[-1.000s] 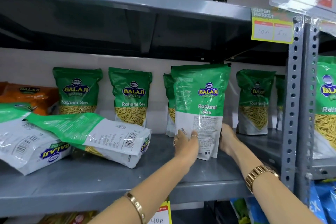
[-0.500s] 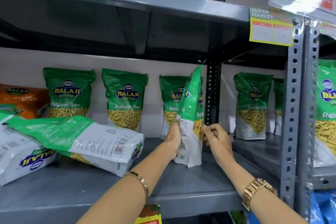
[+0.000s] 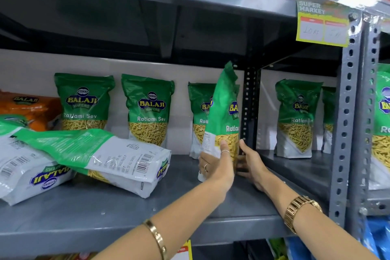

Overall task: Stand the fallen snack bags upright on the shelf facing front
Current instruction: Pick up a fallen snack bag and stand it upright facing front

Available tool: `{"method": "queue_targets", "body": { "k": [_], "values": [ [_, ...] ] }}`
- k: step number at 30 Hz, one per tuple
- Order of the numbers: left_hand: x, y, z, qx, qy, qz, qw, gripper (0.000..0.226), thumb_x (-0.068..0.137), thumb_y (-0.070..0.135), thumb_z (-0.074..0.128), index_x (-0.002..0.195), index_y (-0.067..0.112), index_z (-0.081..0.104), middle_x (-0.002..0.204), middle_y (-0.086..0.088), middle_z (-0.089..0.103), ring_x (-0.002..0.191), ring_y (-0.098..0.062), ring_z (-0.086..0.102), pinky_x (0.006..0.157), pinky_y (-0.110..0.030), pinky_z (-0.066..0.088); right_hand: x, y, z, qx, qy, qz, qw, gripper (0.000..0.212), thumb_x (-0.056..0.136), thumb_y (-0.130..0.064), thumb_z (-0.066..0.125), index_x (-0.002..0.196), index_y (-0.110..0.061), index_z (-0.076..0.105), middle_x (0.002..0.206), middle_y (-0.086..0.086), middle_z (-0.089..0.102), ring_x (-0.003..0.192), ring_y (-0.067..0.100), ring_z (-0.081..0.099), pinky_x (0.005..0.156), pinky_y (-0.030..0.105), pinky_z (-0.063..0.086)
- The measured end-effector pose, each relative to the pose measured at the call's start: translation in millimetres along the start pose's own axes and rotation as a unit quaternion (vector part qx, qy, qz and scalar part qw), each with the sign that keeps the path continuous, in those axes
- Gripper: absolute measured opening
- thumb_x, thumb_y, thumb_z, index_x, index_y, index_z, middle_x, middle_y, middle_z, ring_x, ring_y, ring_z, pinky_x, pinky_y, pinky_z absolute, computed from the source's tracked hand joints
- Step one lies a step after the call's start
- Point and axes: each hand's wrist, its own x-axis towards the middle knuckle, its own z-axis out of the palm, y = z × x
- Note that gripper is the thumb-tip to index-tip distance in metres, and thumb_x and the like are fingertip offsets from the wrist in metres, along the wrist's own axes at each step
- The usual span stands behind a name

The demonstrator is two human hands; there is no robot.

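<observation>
I hold a green-and-white Ratlami Sev snack bag (image 3: 223,112) upright at the middle of the grey shelf (image 3: 126,213), turned edge-on so its front faces right. My left hand (image 3: 218,167) grips its lower left side and my right hand (image 3: 250,162) presses its lower right side. Two more bags lie fallen on the left: one (image 3: 101,156) on its face with the barcode up, and another (image 3: 27,167) under it at the left edge. Three bags (image 3: 84,101) (image 3: 148,110) (image 3: 199,116) stand upright along the back wall.
An orange snack bag (image 3: 27,107) lies at the back left. A black perforated post (image 3: 249,107) rises just behind the held bag. More upright green bags (image 3: 296,116) stand in the bay to the right, past a grey upright post (image 3: 346,133). A price tag (image 3: 321,25) hangs above.
The held bag has turned from showing its back to standing edge-on, with its front coming round to the right. Both hands have stayed at its base.
</observation>
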Motion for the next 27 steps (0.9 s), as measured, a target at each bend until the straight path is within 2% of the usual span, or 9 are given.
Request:
{"method": "queue_targets", "body": {
  "k": [3, 4, 8, 11, 16, 20, 23, 27],
  "values": [
    [19, 4, -14, 0.007, -0.032, -0.019, 0.999, 0.077, 0.087, 0.060, 0.027, 0.145, 0.012, 0.010, 0.155, -0.012, 0.017, 0.140, -0.030, 0.020, 0.113, -0.047, 0.024, -1, -1, 1, -0.007, 0.026, 0.004, 1.000, 0.059, 0.086, -0.058, 0.038, 0.123, -0.014, 0.054, 0.095, 0.005, 0.058, 0.088, 0.022, 0.055, 0.076, 0.035, 0.045],
    [28, 5, -19, 0.019, -0.051, -0.024, 0.998, 0.076, 0.088, 0.061, 0.023, 0.145, 0.012, 0.011, 0.155, -0.012, 0.015, 0.140, -0.031, 0.020, 0.114, -0.048, 0.022, -1, -1, 0, -0.013, 0.038, 0.004, 0.999, 0.061, 0.085, -0.057, 0.041, 0.125, -0.013, 0.052, 0.098, 0.004, 0.055, 0.091, 0.022, 0.053, 0.075, 0.034, 0.045],
    [55, 7, -33, 0.077, -0.096, -0.041, 0.992, 0.065, 0.093, 0.052, 0.016, 0.143, 0.011, 0.019, 0.153, -0.015, 0.022, 0.139, -0.030, 0.024, 0.113, -0.042, 0.018, 5, 2, -6, -0.026, 0.085, -0.002, 0.996, 0.071, 0.082, -0.056, 0.049, 0.135, -0.010, 0.037, 0.122, 0.010, 0.043, 0.124, 0.032, 0.039, 0.102, 0.050, 0.037],
    [61, 3, -34, 0.103, -0.088, -0.010, 0.991, 0.059, 0.095, 0.046, 0.018, 0.143, 0.011, 0.016, 0.150, -0.016, 0.028, 0.137, -0.031, 0.028, 0.114, -0.042, 0.021, 6, 3, -6, -0.026, 0.086, -0.007, 0.996, 0.072, 0.081, -0.051, 0.055, 0.132, -0.004, 0.034, 0.141, 0.017, 0.038, 0.130, 0.034, 0.035, 0.109, 0.052, 0.030],
    [62, -7, -35, 0.162, -0.103, -0.020, 0.981, 0.067, 0.091, 0.056, 0.014, 0.143, 0.015, 0.008, 0.153, -0.015, 0.020, 0.139, -0.031, 0.023, 0.112, -0.042, 0.018, 3, 3, -6, 0.010, 0.054, -0.007, 0.998, 0.056, 0.079, -0.046, 0.062, 0.114, -0.009, 0.040, 0.134, 0.015, 0.048, 0.122, 0.030, 0.044, 0.107, 0.044, 0.028],
    [57, -10, -35, 0.195, -0.138, -0.009, 0.971, 0.082, 0.084, 0.066, 0.021, 0.143, 0.012, 0.004, 0.155, -0.014, 0.015, 0.140, -0.029, 0.020, 0.111, -0.042, 0.018, 1, 3, -6, 0.023, 0.024, -0.025, 0.999, 0.082, 0.072, -0.048, 0.067, 0.135, -0.012, 0.029, 0.140, 0.010, 0.046, 0.128, 0.028, 0.041, 0.112, 0.048, 0.026],
    [55, -10, -40, 0.230, -0.164, -0.012, 0.959, 0.091, 0.080, 0.072, 0.022, 0.144, 0.012, -0.001, 0.156, -0.012, 0.010, 0.142, -0.027, 0.015, 0.113, -0.043, 0.016, -6, -1, -6, 0.021, -0.014, -0.005, 1.000, 0.093, 0.053, -0.053, 0.071, 0.130, -0.012, 0.039, 0.136, 0.009, 0.051, 0.126, 0.026, 0.044, 0.113, 0.048, 0.026],
    [52, -10, -48, 0.269, -0.193, -0.018, 0.944, 0.094, 0.079, 0.072, 0.022, 0.144, 0.014, -0.015, 0.158, -0.007, -0.001, 0.144, -0.027, 0.005, 0.117, -0.043, 0.011, -18, -5, -11, 0.017, -0.038, 0.018, 0.999, 0.089, 0.050, -0.056, 0.071, 0.124, -0.014, 0.045, 0.137, 0.009, 0.051, 0.129, 0.025, 0.041, 0.115, 0.048, 0.023]
  ]
}}
